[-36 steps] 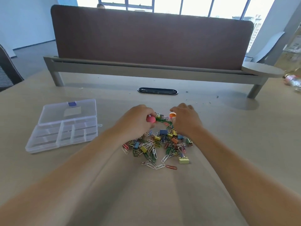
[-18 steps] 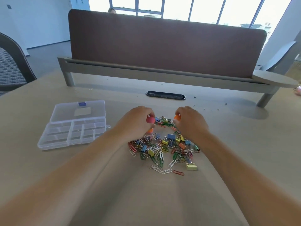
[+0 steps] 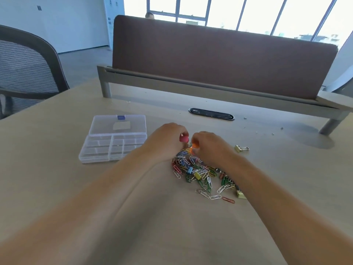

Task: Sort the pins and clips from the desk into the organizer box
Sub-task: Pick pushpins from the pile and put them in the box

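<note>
At its fingertips the left hand [image 3: 166,143] pinches a pink pushpin [image 3: 184,139], the right hand [image 3: 214,150] an orange pushpin [image 3: 195,146] (likely light, hard; grip heads).

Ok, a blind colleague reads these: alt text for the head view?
Two hands work at the far edge of a heap of coloured clips on a desk, the left hand pinching a pink pin, the right hand an orange pin. An open clear organizer box lies to the left; a yellow binder clip lies apart.
</note>
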`<state>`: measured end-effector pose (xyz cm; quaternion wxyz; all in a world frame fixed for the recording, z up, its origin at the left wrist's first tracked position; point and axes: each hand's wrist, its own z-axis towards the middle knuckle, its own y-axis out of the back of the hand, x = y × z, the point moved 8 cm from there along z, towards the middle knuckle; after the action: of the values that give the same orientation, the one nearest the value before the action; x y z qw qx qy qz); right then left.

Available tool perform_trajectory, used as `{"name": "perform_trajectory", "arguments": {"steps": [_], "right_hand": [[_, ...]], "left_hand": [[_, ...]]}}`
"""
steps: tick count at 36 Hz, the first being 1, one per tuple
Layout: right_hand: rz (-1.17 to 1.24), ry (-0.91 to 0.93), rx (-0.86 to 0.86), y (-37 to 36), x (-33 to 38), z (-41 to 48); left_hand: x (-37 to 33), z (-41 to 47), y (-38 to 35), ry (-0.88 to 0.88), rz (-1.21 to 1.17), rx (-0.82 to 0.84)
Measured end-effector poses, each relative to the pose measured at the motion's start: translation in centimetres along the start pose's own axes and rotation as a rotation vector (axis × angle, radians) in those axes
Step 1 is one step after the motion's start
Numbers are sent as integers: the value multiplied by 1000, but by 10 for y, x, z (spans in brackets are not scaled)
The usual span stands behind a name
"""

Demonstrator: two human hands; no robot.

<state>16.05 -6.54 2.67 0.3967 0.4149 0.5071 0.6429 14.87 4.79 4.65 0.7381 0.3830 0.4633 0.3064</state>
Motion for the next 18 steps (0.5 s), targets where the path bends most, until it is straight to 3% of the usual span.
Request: {"name": "perform_trajectory", "arguments": {"steps": [18], "right_hand": [[11, -54, 50, -8, 1, 5]], "left_hand": [[8, -1, -7, -29, 10, 14]]}}
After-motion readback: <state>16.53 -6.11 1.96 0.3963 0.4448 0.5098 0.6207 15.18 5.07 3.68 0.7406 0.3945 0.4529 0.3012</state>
